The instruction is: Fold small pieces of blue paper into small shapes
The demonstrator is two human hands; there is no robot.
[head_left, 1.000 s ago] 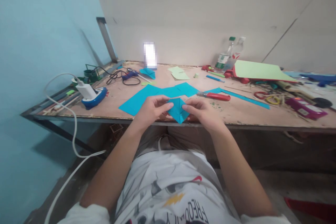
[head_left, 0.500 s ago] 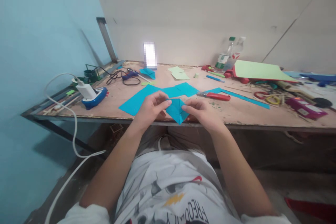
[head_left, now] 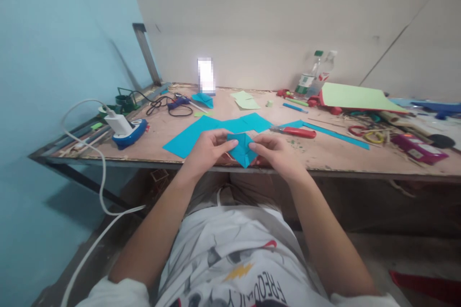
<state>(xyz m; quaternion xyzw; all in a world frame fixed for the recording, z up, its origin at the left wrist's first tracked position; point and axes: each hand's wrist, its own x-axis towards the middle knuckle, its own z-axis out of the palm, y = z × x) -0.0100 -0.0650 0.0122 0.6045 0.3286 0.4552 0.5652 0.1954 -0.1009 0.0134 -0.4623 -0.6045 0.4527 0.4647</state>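
Note:
A small piece of folded blue paper (head_left: 244,152) is held up at the table's front edge, its lower corner pointing toward me. My left hand (head_left: 211,149) pinches its left side, thumb on top and fingers curled beneath. At the right side, my right hand (head_left: 274,151) grips it the same way. Creases run across the paper, with a vertical fold down its middle. Just behind my hands lie larger sheets of blue paper (head_left: 189,136). A red-handled utility knife (head_left: 298,132) rests beyond my right hand. Farther back sits another folded blue paper piece (head_left: 203,100).
A blue and white power strip (head_left: 130,135) with a white plug stands at the left. A lit phone (head_left: 206,76) leans near the wall. Pale green paper (head_left: 360,98), two plastic bottles (head_left: 306,79) and a purple box (head_left: 419,147) occupy the right side.
My left thumb has slid slightly right on the folded paper. The paper's top now lies flatter and its lower corner has shifted a little. My right hand has barely moved.

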